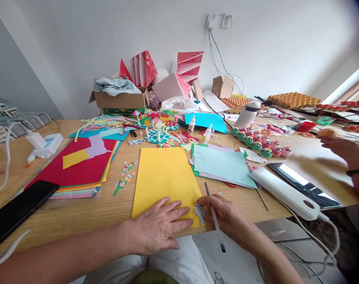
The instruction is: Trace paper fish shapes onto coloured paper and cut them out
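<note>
My left hand point(163, 224) lies flat, fingers spread, on the lower part of a yellow sheet of paper point(163, 173) at the table's front edge. In my right hand point(229, 217) is a pen point(214, 217), held slanting with its dark end down past the edge. The fingertips of that hand also touch a small grey fish-shaped cutout point(200, 213) on the sheet's lower right corner. A thin drawn outline shows beside the cutout, close to my left fingertips. Right of the yellow sheet lies a pale blue sheet point(223, 163) with drawn outlines on its left end.
Stacked coloured paper point(79, 167) and a black phone point(25, 209) lie left. Behind are paper fish crafts point(158, 126) and glue bottles point(191, 124). At right are a white power strip point(283, 191), painted egg-tray cups point(260, 142) and another person's hand point(342, 148).
</note>
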`<state>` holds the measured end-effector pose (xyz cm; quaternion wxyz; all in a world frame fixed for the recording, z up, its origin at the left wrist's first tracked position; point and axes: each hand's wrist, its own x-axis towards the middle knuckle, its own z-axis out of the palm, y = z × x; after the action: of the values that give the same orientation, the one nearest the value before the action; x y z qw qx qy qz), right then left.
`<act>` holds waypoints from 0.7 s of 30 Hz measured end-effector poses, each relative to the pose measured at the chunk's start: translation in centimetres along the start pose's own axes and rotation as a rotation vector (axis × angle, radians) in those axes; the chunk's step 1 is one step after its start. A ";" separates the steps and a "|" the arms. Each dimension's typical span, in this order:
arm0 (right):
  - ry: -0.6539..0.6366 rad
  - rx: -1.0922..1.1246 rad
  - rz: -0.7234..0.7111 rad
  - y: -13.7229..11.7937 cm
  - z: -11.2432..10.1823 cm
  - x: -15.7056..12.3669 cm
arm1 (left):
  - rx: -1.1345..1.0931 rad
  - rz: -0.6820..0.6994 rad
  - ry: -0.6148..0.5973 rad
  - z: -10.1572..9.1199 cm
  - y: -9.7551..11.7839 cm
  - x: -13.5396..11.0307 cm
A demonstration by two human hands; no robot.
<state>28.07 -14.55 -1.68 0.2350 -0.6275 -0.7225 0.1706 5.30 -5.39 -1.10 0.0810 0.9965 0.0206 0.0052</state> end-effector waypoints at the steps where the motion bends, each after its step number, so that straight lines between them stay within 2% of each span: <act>1: 0.000 -0.007 -0.009 0.1 0.0 0.0 | 0.002 0.003 -0.002 0.0 -0.1 -0.1; 12: -0.013 -0.014 -0.028 -1.3 -0.1 0.1 | -0.018 0.019 -0.009 0.1 -0.4 -0.3; 21: -0.003 -0.018 -0.043 -0.9 0.0 0.2 | -0.064 0.018 -0.011 0.1 -0.6 -0.5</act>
<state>27.26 -14.53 -1.18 0.2319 -0.6136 -0.7377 0.1598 4.79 -4.84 -1.27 0.1127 0.9936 0.0109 0.0013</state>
